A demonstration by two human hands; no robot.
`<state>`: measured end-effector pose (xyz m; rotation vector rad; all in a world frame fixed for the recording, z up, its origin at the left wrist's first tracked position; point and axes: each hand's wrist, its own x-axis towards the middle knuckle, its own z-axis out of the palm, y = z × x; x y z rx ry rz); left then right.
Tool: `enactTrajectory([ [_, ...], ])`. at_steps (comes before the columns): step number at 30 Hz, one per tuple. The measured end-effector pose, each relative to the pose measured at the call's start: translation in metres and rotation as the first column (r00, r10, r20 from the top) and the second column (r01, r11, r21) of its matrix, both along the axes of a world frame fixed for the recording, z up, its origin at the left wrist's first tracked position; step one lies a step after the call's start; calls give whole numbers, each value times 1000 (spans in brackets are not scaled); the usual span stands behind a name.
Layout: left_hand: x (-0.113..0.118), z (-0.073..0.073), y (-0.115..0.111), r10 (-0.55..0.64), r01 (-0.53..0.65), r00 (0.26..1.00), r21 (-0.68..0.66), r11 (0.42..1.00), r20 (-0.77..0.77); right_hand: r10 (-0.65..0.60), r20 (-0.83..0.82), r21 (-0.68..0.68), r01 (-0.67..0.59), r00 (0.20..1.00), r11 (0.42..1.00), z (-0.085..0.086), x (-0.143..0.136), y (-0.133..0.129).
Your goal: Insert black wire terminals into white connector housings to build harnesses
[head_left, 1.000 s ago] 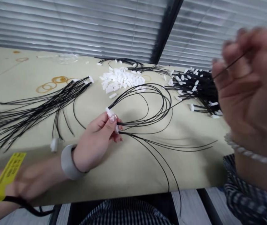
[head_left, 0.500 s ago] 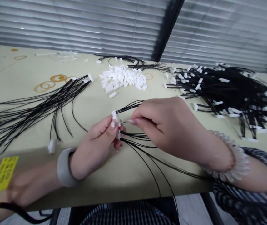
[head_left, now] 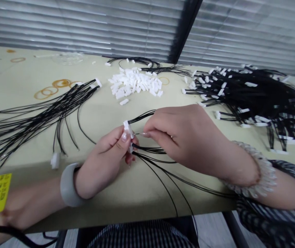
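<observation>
Near the middle of the view, my left hand (head_left: 108, 156) pinches a white connector (head_left: 128, 128) between thumb and fingers. A second white connector (head_left: 130, 148) shows just below it, in the same hand. Black wires (head_left: 152, 150) run rightward from the connectors and pass below my right hand (head_left: 180, 137). The thumb and index finger of my right hand are pinched on a thin black wire (head_left: 138, 133), whose end is at the upper connector's right side. Whether the wire's tip is inside the connector is too small to tell.
A pile of white connectors (head_left: 134, 82) lies behind my hands. Loose black wires (head_left: 41, 117) and rubber bands (head_left: 46, 92) are on the left. Many wired connectors (head_left: 261, 93) are heaped at the right. Window blinds (head_left: 80, 27) stand behind the table.
The camera view has shifted slightly. Both hands keep nearly the same pose, with the pinched wire still at the upper connector.
</observation>
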<state>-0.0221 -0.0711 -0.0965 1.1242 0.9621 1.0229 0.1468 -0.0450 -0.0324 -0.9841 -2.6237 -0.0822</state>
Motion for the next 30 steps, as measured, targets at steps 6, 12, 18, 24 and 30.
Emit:
enactTrajectory([
  [6, -1, -2, 0, -34, 34, 999, 25, 999, 7, 65, 10, 126, -66, 998, 990, -4, 3, -3],
  [12, -3, -4, 1, -65, 65, 998, 56, 996, 4, 151, 45, 184, -157, 988, 970, -9, -3, -4],
  [18, 0, 1, 2, -20, 20, 999, -8, 1000, -26, 116, 54, 140, -123, 992, 983, -14, -3, -2],
  [24, 1, -1, 2, 88, -88, 995, 2, 996, -55, -65, -127, 183, 87, 990, 979, 6, 14, -21],
  [30, -2, -9, 1, 91, -89, 991, 23, 996, -101, -85, 245, -177, 130, 966, 976, -11, 8, -53],
])
